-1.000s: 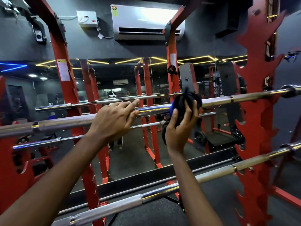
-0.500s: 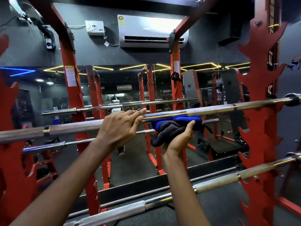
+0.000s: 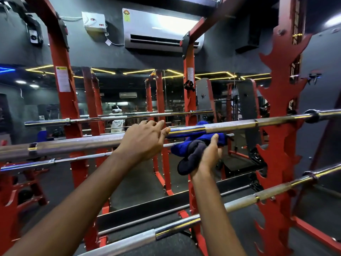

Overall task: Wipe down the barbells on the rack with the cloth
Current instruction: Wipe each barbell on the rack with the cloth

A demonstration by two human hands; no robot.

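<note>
Centre frame: cloth [image 3: 190,150] under barbell [image 3: 230,125]!
Grip: left hand [image 3: 144,143] curls over it, right hand [image 3: 208,157] pinches cloth; wrap fully, slide.

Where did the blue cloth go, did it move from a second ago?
Yes. It slid down: the cloth was bunched over the top barbell, and now mostly sits under that barbell in the right hand.

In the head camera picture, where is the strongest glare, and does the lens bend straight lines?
Head view: a blown-out white patch on the air conditioner is the strongest glare; head view: yellow strip lights reflect on the upper barbell beside the left hand; head view: the wide lens makes the red rack upright lean; the right hand and cloth are sharp.
</note>
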